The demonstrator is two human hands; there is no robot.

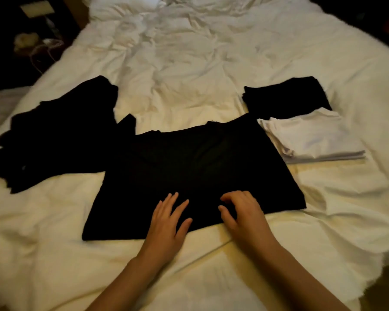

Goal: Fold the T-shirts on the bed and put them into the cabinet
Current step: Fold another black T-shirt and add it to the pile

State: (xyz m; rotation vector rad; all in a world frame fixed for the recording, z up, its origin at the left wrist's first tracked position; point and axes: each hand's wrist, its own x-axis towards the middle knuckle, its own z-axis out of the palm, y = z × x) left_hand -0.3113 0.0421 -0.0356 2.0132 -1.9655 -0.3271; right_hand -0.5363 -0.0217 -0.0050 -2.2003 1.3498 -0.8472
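A black T-shirt [189, 167] lies spread flat on the white bed [189, 75], its hem toward me and its collar away. My left hand [169, 223] rests flat on the hem with fingers straight and spread. My right hand [240, 214] sits beside it on the same hem, its fingers bent with the tips pressing the cloth. A heap of loose black shirts [56, 135] lies to the left. To the right are a folded black shirt [285, 97] and a stack of folded white shirts [312, 138].
The duvet is crumpled toward the head of the bed. A dark nightstand [32, 30] with small items and cords stands at the far left. The bed's right edge drops into dark floor.
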